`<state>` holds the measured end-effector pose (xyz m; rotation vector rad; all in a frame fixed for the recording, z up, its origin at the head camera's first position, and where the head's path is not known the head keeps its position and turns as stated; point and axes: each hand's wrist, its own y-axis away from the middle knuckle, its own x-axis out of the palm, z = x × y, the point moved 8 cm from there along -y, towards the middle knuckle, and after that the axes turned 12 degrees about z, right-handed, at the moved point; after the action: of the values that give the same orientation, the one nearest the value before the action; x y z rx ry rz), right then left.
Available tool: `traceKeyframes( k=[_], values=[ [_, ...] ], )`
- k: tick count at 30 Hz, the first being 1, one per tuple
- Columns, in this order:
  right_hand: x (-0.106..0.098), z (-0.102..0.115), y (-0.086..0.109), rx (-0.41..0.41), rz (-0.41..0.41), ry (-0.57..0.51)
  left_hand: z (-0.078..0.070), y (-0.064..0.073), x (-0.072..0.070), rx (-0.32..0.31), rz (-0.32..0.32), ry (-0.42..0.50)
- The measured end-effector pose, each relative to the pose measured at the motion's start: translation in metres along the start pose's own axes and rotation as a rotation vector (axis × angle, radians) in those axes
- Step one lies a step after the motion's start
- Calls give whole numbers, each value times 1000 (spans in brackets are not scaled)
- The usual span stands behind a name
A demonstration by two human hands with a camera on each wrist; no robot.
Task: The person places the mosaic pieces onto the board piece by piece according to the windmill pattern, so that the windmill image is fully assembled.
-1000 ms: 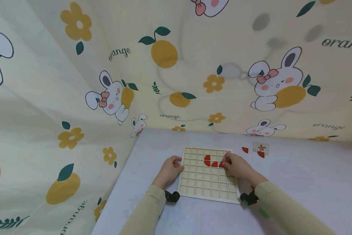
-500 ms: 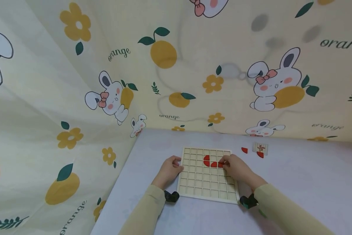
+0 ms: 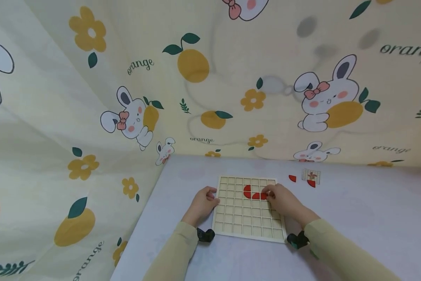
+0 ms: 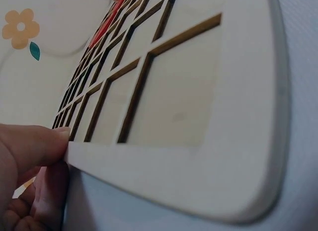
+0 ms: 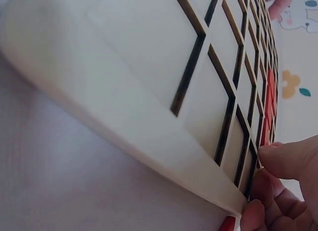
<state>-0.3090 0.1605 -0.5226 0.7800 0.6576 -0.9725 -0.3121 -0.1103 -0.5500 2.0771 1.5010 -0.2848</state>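
A pale wooden grid board [image 3: 233,218] lies on the table between the two hands. My left hand [image 3: 202,203] holds its left edge, thumb on the rim and fingers curled beside it, as the left wrist view shows. Several red quarter-circle pieces [image 3: 247,192] sit in the board's upper cells. At the right end of that row, my right hand [image 3: 283,198] has its thumb and forefinger on a red quarter-circle piece [image 3: 262,196] lying in its cell. The fingertips partly cover this piece. In the right wrist view the other fingers are curled at the board's edge.
Two loose red quarter-circle pieces [image 3: 292,178] lie beyond the board at the right, one overlapping a small patterned card [image 3: 311,175]. A green piece [image 3: 313,254] shows beside the right sleeve. A printed cloth [image 3: 210,97] hangs behind the table.
The right hand's red piece has gone from tilted to lying flat in its cell beside the other red one. The left hand stays on the board's edge.
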Motion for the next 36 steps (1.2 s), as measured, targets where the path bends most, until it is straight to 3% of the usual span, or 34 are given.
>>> traceKeyframes(
  k=[9,16,27,36],
  values=[
    [-17,-15,8,58,9,-116,-1,-1,-1,1,-4,-4],
    [-38,-47,23,77,-37,-139,-1,0,-2,11,0,-12],
    [-65,-109,45,173,-116,-152,-2,-2,-2,29,-3,-11],
    [-70,-131,58,228,-129,-188,-2,-1,0,26,-4,2]
  ],
)
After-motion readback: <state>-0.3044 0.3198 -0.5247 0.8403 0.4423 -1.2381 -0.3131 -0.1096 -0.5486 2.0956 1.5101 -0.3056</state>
